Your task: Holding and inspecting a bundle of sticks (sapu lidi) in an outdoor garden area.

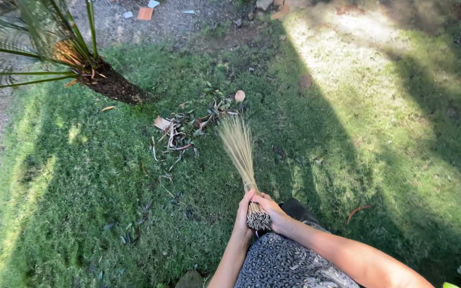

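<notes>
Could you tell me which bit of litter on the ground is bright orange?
The flat orange square on the bare gravel at the top, beside pale scraps. The leaf pile near the broom is brown and dry.

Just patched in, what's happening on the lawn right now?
A person holds a bundled stick broom by its butt end with both hands, left hand and right hand wrapped around it together. Its bristle tips point out over the grass toward a small pile of dry leaves and debris. A small palm stands just beyond the pile, at upper left.
</notes>
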